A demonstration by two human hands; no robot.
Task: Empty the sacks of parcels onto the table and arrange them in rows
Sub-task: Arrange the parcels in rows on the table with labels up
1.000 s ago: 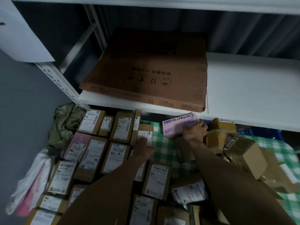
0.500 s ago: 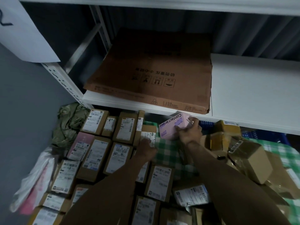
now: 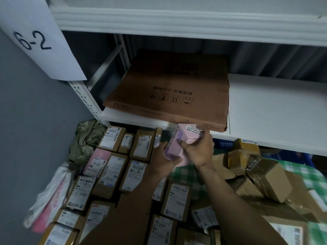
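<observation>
At the rows' [image 3: 113, 174] two o'clock, left grip [image 3: 163, 160] and right grip [image 3: 201, 151] clasped the pink box [image 3: 177, 145], apparently to turn its label upward.

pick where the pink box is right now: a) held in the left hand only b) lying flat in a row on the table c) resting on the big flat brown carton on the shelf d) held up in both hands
d: the pink box is held by the left hand at its lower end and the right hand at its upper end.
</observation>
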